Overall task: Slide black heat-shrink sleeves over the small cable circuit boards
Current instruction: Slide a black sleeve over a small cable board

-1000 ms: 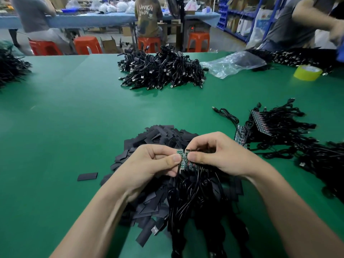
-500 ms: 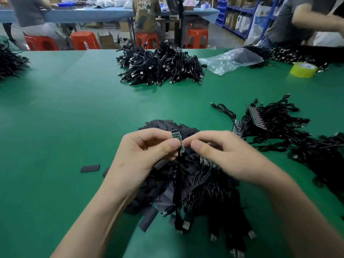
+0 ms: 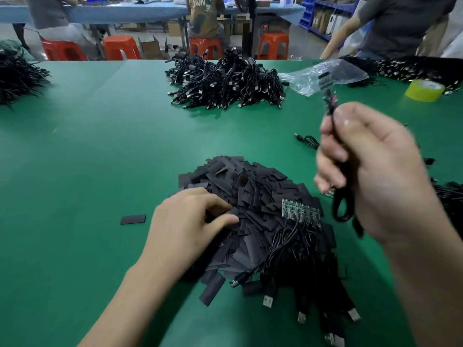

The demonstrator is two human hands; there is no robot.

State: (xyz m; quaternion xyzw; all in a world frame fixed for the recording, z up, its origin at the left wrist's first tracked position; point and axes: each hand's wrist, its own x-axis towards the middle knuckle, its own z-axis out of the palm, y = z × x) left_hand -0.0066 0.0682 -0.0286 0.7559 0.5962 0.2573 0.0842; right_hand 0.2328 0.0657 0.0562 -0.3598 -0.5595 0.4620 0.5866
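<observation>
A heap of flat black heat-shrink sleeves lies on the green table in front of me. My left hand rests on the heap's left side, thumb and fingers curled among the sleeves; whether it pinches one is hidden. My right hand is raised above the table and grips a looped black cable, whose small circuit board sticks up blurred above my fist. A row of green circuit boards with their cables and USB plugs lies on the heap's right side.
One loose sleeve lies left of the heap. A pile of black cables sits mid-table, another pile at far left. A clear plastic bag and a yellow tape roll are at the right. A person stands beyond the table.
My hands have parted. The right hand lifted one cable up and to the right, away from the bundle. The left hand dropped onto the sleeve heap.
</observation>
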